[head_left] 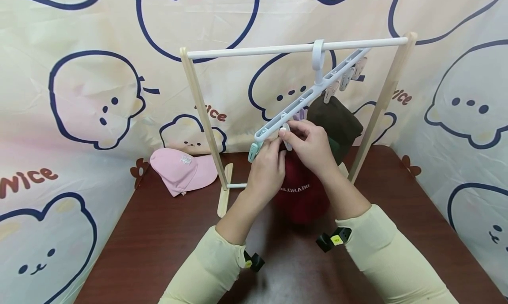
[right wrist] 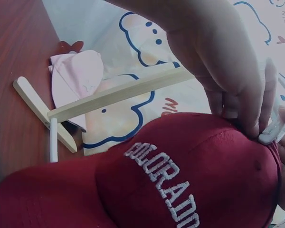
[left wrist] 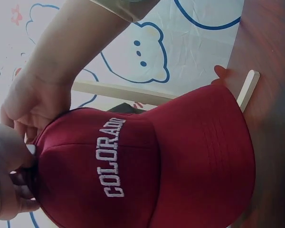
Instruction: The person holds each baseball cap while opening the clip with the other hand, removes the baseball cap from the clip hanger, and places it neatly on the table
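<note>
A dark red cap with white COLORADO lettering hangs brim down below a pale blue clip hanger. My left hand grips the cap's back edge near the hanger's near end. In my right hand, thumb and fingers pinch a white clip, which sits at the cap's edge in the right wrist view. Whether its jaws bite the fabric is partly hidden by fingers. A teal clip hangs just left of my left hand.
The hanger hooks over the white rod of a wooden rack. Behind the red cap hangs a dark brown cap. Several more clips dangle at the hanger's far end. A pink cap lies on the brown table.
</note>
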Tool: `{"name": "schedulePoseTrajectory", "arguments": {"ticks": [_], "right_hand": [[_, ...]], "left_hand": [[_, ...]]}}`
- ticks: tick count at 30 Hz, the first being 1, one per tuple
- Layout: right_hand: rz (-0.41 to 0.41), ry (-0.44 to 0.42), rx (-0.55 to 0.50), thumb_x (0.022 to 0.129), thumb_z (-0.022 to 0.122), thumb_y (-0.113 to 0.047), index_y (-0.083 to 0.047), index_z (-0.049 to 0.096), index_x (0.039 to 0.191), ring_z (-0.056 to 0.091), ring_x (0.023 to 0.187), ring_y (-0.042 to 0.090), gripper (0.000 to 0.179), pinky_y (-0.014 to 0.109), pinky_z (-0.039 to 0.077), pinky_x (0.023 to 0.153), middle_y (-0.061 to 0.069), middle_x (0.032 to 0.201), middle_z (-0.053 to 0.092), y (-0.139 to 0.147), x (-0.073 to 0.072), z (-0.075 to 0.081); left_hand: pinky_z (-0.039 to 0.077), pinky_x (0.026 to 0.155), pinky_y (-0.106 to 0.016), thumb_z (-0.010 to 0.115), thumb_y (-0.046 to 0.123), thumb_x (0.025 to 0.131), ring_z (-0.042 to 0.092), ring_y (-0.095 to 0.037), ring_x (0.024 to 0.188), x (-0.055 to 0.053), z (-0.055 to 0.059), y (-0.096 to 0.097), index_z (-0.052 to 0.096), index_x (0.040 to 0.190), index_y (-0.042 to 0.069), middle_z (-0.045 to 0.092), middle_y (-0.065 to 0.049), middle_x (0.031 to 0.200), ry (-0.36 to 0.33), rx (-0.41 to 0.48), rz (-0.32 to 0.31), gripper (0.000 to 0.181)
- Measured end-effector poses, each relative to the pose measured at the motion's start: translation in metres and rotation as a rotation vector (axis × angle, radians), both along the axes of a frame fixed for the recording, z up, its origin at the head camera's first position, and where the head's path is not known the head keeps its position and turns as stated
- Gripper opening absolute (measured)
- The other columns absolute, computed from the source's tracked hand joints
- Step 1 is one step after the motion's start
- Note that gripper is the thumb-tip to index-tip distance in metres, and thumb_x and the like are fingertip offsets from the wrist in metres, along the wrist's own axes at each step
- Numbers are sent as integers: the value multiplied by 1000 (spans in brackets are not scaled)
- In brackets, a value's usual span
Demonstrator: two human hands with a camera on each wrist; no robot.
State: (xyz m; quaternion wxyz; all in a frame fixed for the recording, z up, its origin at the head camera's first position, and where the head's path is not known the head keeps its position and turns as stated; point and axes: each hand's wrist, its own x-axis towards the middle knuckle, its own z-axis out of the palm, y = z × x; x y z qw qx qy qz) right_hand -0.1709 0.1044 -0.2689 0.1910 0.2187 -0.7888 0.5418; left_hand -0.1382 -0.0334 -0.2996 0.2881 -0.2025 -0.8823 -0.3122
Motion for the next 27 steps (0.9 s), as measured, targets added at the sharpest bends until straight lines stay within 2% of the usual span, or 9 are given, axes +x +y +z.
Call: {"name": "schedulePoseTrajectory", "arguments": {"ticks": [4, 7, 11, 15, 20, 27], "right_hand": [[36, -62, -41, 93, 70, -24, -5, 71, 119, 63, 85, 16, 33, 18, 53, 71, 12, 108, 72, 0, 1, 3], [56, -117, -76, 92, 70, -24, -4, 71, 119, 62, 83, 17, 33, 19, 52, 68, 14, 104, 73, 1, 1, 6], [89, -170, -107, 92, 70, -22, -2, 70, 119, 61, 92, 17, 33, 21, 53, 74, 14, 108, 72, 2, 0, 9], [116, -197, -135, 93, 68, -19, 1, 70, 116, 59, 98, 18, 31, 23, 52, 75, 12, 106, 72, 2, -2, 10], [107, -209, -158, 93, 67, -18, 1, 72, 113, 57, 98, 19, 28, 26, 51, 72, 9, 103, 72, 1, -4, 11], [97, -208, -159, 93, 67, -17, 1, 73, 113, 57, 98, 18, 27, 24, 51, 69, 15, 104, 72, 0, -5, 12]], "left_hand": [[53, 91, -39, 55, 9, 99, 62, -27, 110, 0, -1, 0, 57, 129, 1, 62, -16, 119, 4, 29, 8, 31], [53, 88, -39, 56, 9, 99, 63, -27, 106, 0, -1, 0, 58, 126, 1, 64, -15, 114, 7, 43, 11, 29], [53, 88, -38, 56, 9, 99, 63, -25, 106, 0, -1, 0, 59, 125, 1, 65, -14, 114, 23, 60, 11, 28], [53, 90, -37, 56, 8, 99, 63, -24, 109, 0, -2, 0, 59, 124, 1, 66, -14, 116, 34, 72, 0, 26], [54, 84, -37, 56, 9, 99, 65, -25, 102, -1, -3, 0, 61, 120, 0, 67, -14, 107, 55, 86, 2, 24], [54, 85, -37, 58, 9, 99, 65, -24, 103, -2, -4, -2, 62, 119, 0, 68, -14, 108, 64, 116, -15, 23]]}}
